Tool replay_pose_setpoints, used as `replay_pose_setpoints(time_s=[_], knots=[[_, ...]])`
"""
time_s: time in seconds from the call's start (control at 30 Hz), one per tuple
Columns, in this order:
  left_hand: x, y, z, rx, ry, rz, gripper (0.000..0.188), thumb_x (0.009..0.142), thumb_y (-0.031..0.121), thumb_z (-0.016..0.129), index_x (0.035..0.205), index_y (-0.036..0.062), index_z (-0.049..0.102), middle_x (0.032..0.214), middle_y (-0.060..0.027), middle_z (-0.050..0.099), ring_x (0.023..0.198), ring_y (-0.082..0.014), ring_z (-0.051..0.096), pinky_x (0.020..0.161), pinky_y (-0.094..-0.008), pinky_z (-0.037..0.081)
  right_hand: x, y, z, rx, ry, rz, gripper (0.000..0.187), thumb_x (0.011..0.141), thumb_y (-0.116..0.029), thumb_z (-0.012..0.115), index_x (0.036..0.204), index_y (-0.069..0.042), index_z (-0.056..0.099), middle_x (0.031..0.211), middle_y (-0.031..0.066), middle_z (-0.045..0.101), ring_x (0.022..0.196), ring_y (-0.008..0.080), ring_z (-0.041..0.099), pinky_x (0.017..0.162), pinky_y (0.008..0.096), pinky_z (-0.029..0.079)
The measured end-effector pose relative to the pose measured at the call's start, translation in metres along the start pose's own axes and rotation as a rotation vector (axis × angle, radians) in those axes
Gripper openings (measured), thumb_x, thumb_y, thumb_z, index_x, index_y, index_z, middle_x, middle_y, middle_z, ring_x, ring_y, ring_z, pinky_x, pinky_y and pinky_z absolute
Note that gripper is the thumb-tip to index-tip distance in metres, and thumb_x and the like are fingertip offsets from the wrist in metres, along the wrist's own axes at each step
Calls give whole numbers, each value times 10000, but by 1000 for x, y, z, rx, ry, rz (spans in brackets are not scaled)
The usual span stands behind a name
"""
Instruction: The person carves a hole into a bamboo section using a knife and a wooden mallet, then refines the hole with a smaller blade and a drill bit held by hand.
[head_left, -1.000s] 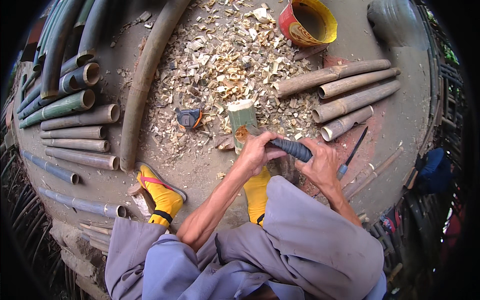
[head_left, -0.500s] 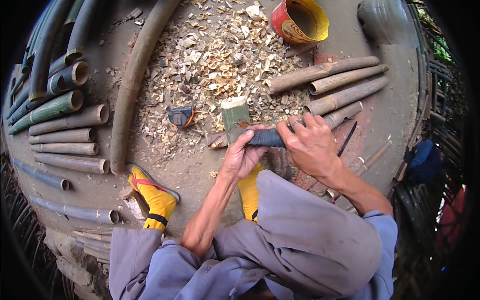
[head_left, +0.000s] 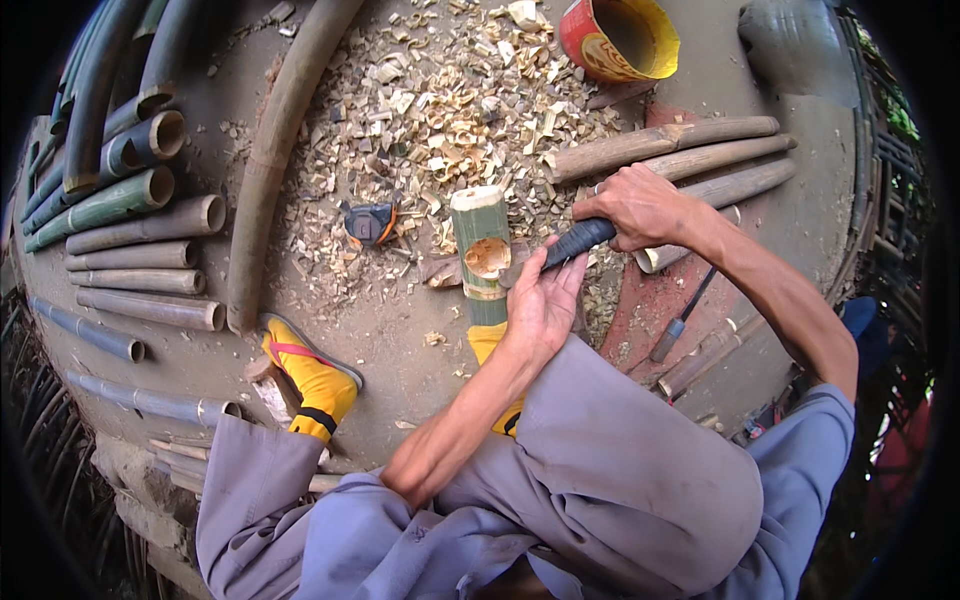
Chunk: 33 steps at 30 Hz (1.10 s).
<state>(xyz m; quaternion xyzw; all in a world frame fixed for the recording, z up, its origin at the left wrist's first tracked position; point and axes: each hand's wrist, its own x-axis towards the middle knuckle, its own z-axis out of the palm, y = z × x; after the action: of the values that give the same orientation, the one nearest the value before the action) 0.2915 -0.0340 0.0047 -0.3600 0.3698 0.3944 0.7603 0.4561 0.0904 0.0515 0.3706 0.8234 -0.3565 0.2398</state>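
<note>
A short green bamboo piece (head_left: pixel 480 222) stands tilted in front of me, a round pale hole cut into its side. My right hand (head_left: pixel 645 208) is closed round the back of a knife's black-wrapped handle (head_left: pixel 580 243). My left hand (head_left: pixel 543 305) cradles the front of that handle between thumb and fingers, palm up and fingers fairly straight. Only a bit of the grey blade (head_left: pixel 514 268) shows, close beside the hole; the rest is hidden. The bamboo's lower end is by my yellow-socked foot (head_left: pixel 487 340).
Wood chips (head_left: pixel 440 120) cover the ground ahead. A tape measure (head_left: pixel 369 222) lies left of the bamboo. Bamboo lengths (head_left: pixel 150 230) are stacked at left, others (head_left: pixel 660 150) at right. A red and yellow tin (head_left: pixel 585 45) stands far right; a thin dark tool (head_left: pixel 667 338) lies nearer.
My right hand has moved up and right, tilting the knife handle. The hole in the bamboo now shows fully; the knife and hands covered part of it before. My right elbow has swung outward.
</note>
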Motion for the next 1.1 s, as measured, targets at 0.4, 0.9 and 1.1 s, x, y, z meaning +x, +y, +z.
replay_pose_setpoints(time_s=[0.4,0.9,1.1], knots=[[-9,57,-2,869,327,-330,246,917,145,470,976,-89,516,965,-235,607,895,-308,644,817,-362,579,-36,-86,114,934,79,383,357,690,-141,659,1027,-53,582,620,135,599,563,281,628,571,418,528],[-25,13,-5,335,37,-112,343,979,226,467,1165,-61,501,1153,-191,573,1091,-277,589,1004,-380,473,-33,-29,31,112,-8,-16,392,663,-93,707,999,-53,508,687,151,640,688,356,662,592,452,521],[-27,38,2,764,221,-213,343,970,195,404,1129,-96,492,1052,-229,595,968,-285,632,904,-355,538,-38,-58,80,700,-67,121,402,697,-79,694,1016,-22,456,676,208,623,704,405,649,626,482,513]])
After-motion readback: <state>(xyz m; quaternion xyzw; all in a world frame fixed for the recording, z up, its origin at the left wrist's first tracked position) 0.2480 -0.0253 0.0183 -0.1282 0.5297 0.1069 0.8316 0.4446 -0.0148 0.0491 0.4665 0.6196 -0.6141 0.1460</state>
